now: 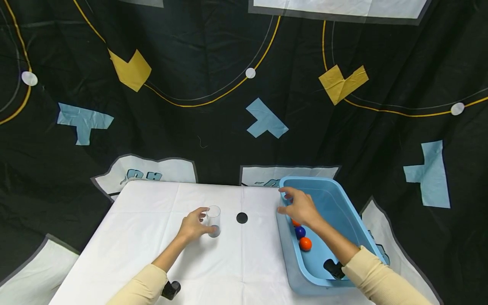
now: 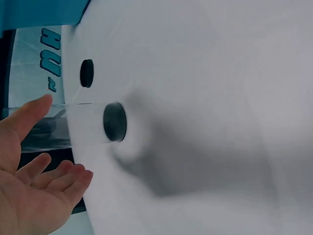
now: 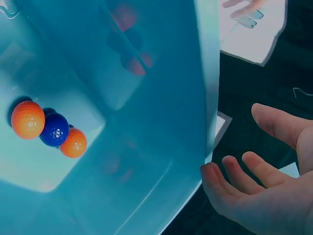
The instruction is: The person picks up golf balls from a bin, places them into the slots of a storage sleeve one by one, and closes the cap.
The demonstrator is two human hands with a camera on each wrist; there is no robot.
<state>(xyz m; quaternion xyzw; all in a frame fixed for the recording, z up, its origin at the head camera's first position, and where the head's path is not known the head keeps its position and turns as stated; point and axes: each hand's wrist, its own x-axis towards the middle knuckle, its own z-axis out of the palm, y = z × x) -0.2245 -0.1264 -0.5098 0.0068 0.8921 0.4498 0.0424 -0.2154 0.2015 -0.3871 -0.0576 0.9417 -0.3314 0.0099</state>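
A clear cylindrical cup (image 1: 214, 214) stands upright on the white table, a dark disc (image 2: 115, 122) at its base. My left hand (image 1: 192, 226) is around its left side, thumb and fingers spread; in the left wrist view the fingers look apart from the cup, while thumb contact is unclear. Over the left part of a blue bin (image 1: 288, 267) hovers my right hand (image 1: 301, 207), fingers loosely bent and holding nothing. Inside the bin lie a blue ball (image 3: 54, 129), an orange ball (image 3: 28, 120) and another orange ball (image 3: 74, 143), close together on the floor.
A black disc (image 1: 242, 217) lies flat on the white table (image 1: 152, 233) between the cup and the bin. Behind the table hangs a dark cloth (image 1: 206, 140) with yellow and blue tape pieces. The bin's raised walls stand at the table's right side.
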